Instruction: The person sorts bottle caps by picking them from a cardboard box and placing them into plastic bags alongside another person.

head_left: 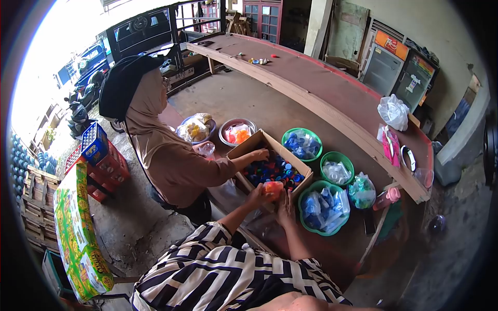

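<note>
A small clear plastic bag of orange-red bottle caps (273,190) is held up between my two hands at the near edge of the cardboard box (297,161). My left hand (253,198) has its fingers closed around the bag's left side. On the other side, my right hand (285,208) is pressed against the bag, its fingers partly hidden. Loose bottle caps (275,170), mostly blue, red and dark, fill the box below. A co-worker's hand (259,155) reaches into the box from the left.
Green basins (302,211) with bagged blue and clear pieces stand at the right. Two more basins (223,136) sit behind the box. The co-worker (176,145) stands to my left. A long ledge (321,101) crosses the back, and drink crates (106,160) are stacked at left.
</note>
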A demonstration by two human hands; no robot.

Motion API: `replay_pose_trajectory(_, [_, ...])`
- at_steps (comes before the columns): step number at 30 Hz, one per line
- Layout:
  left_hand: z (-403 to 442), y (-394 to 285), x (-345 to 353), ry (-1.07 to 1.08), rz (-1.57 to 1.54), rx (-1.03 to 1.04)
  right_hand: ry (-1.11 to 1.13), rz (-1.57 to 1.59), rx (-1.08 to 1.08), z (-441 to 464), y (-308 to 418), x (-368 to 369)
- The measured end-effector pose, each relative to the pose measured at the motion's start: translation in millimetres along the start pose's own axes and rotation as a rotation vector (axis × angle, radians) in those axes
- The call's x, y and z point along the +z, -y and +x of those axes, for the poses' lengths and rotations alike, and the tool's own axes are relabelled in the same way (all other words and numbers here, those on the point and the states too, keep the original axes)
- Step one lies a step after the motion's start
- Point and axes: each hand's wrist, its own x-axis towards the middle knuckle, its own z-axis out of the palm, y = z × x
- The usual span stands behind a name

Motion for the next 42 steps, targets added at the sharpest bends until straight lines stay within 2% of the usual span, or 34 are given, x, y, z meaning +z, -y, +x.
replay_pose_trajectory(6, [-5, 4, -3, 0.003, -0.066, 0.006, 0.043, 0.053, -0.007, 2, 4, 1])
replay_pose_trajectory(8, [-6, -9, -6, 0.005, 0.127, -0.070, 0.029, 0.031, -0.004, 5, 1, 5])
replay_pose_trajectory(22, [-6, -1, -3, 0.034, 0.051, -0.071, 0.057, -0.020, 0.006, 2, 8, -5])
replay_pose_trajectory(28, [-8, -1, -4, 0.000, 0.101, 0.008, 0.116, -0.041, 0.075, 3, 18, -17])
replay_pose_trajectory(35, [-8, -4, -6, 0.009, 0.095, 0.022, 0.005, -0.070, -0.003, 2, 6, 0])
replay_pose_trajectory(42, [-10, -7, -7, 0.043, 0.028, -0.050, -0.001, -0.060, -0.009, 0, 6, -2])
